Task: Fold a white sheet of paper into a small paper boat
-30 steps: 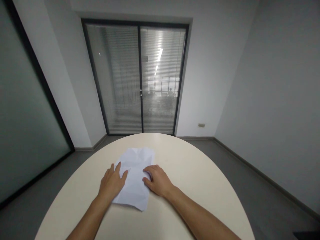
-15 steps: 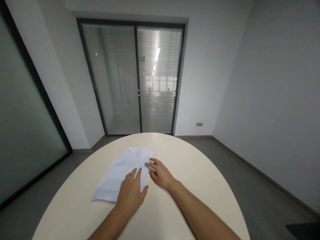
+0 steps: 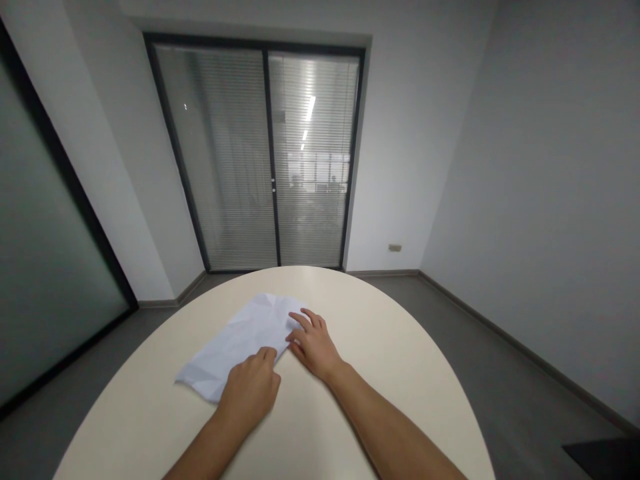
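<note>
A creased white sheet of paper (image 3: 240, 340) lies at a slant on the round cream table (image 3: 390, 373). My left hand (image 3: 253, 387) is at its near edge, fingers curled in and thumb drawn up against them, closed on the paper. The fingertips there are hidden behind the knuckles. At the sheet's right end, my right hand (image 3: 314, 345) has its thumb and forefinger close together on the edge, while its other fingers stretch over the paper. The sheet's near left corner sticks out past my left hand and looks slightly raised.
Beyond the table stands a dark-framed glass door (image 3: 273, 160) with blinds. A frosted glass panel (image 3: 45, 253) is at left, and a plain wall (image 3: 540, 200) at right. A dark flat object (image 3: 605, 459) shows at the lower right, above the grey floor.
My left hand has gone from spread fingers to curled ones on the paper's near edge. The sheet has turned and its near edge shifted. My right hand has moved slightly and drawn its fingers in.
</note>
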A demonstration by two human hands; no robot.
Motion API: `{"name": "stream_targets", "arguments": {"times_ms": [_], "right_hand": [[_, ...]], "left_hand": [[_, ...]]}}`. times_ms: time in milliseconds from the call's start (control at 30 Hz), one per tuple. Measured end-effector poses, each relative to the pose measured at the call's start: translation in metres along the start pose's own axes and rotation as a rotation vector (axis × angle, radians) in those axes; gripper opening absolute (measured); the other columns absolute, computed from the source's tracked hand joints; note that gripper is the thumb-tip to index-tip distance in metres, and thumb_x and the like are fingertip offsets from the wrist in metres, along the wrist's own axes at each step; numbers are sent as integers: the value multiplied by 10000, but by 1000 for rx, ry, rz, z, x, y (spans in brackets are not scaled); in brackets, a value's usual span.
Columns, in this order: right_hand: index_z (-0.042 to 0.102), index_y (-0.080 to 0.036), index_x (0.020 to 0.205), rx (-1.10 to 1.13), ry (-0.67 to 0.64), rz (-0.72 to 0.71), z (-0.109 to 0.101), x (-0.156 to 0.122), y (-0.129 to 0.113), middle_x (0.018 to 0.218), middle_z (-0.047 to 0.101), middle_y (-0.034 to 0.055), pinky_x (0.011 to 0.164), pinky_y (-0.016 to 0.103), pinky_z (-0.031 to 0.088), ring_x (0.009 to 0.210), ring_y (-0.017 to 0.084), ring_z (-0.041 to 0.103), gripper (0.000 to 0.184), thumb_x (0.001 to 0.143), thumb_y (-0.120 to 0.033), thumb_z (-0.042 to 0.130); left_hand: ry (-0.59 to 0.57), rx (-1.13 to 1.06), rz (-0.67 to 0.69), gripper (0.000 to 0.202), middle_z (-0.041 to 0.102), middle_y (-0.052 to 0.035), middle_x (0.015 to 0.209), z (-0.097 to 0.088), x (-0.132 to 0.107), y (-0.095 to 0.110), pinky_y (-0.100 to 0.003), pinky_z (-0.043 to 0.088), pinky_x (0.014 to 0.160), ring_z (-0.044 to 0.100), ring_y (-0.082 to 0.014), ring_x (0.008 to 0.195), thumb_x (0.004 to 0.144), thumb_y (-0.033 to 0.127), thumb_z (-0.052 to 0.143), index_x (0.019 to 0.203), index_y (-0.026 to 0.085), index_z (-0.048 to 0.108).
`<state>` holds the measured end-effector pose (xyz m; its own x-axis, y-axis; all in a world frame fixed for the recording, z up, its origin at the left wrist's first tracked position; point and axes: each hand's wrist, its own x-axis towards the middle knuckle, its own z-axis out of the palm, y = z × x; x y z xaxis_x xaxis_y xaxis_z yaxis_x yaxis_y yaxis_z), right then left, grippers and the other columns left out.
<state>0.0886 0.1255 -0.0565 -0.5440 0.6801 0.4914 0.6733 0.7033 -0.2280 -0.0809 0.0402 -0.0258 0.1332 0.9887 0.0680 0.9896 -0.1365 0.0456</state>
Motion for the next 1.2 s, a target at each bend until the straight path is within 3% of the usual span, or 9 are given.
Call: {"name": "stream_targets", "arguments": {"times_ms": [200, 333, 400, 533, 700, 833, 967, 1100, 1200], "right_hand": [[631, -249, 1120, 23, 2, -129, -15, -5, 0, 1302, 652, 42, 1170, 503, 230, 1355, 248, 427, 205, 930, -220, 560], [673, -255, 1099, 9, 5, -8, -26, -8, 24, 1142, 723, 35, 1180, 529, 188, 1207, 247, 568, 317, 829, -102, 612], [708, -248, 1013, 92, 19, 86, -33, -9, 37, 1062, 748, 32, 1143, 528, 263, 1048, 228, 653, 266, 830, -87, 602], [726, -239, 925, 439, 124, 150, -46, -9, 50, 962, 762, 33, 1036, 447, 419, 912, 211, 687, 102, 881, -290, 649], [670, -213, 1095, 717, 274, 237, -53, -4, 45, 1121, 709, 70, 981, 380, 467, 1069, 234, 635, 363, 810, -431, 725], [675, -197, 989, 817, 216, 253, -54, -3, 43, 999, 717, 56, 925, 383, 489, 979, 234, 646, 331, 810, -473, 714], [653, -194, 860, 1002, 305, 362, -53, 1, 45, 813, 687, 26, 744, 328, 536, 790, 195, 638, 352, 795, -537, 703], [639, -209, 1057, 1072, 448, 526, -48, 8, 50, 808, 665, 16, 576, 282, 532, 709, 177, 626, 453, 765, -548, 705], [551, -252, 1251, 1146, 440, 609, -36, 6, 56, 1072, 672, 57, 652, 313, 567, 823, 187, 670, 575, 754, -491, 711]], "left_hand": [[43, 39, -21, 428, 712, -117, 1186, -8, -4, -14, -370, 531, 862, 698, -250, 1048, 910, 50, 383, 1220, 206, 634], [224, -45, 56, 438, 699, -67, 1258, -13, -5, -33, -390, 500, 976, 662, -246, 1141, 903, 97, 433, 1252, 243, 653], [306, -72, 91, 422, 705, -49, 1249, -17, -4, -45, -395, 493, 993, 660, -248, 1142, 901, 133, 440, 1234, 250, 671], [470, -152, 66, 366, 738, -42, 1173, -24, -3, -71, -388, 536, 897, 696, -265, 1042, 942, 303, 415, 1150, 265, 714], [589, -521, -47, 398, 758, -33, 1099, -32, -2, -94, -309, 545, 873, 696, -255, 1013, 890, 517, 481, 1041, 246, 731], [557, -819, -177, 469, 764, -40, 978, -41, -1, -103, -290, 568, 694, 702, -255, 852, 822, 597, 555, 1023, 205, 715], [473, -1026, -237, 537, 769, -49, 953, -44, 5, -109, -282, 563, 654, 712, -261, 796, 717, 601, 668, 1052, 184, 706], [328, -1130, -273, 609, 773, -75, 1003, -40, 10, -114, -293, 568, 688, 725, -278, 855, 687, 605, 705, 1104, 161, 692], [213, -1128, -345, 560, 776, -94, 990, -27, 14, -123, -301, 564, 671, 733, -273, 838, 716, 576, 683, 1071, 143, 700]]}}
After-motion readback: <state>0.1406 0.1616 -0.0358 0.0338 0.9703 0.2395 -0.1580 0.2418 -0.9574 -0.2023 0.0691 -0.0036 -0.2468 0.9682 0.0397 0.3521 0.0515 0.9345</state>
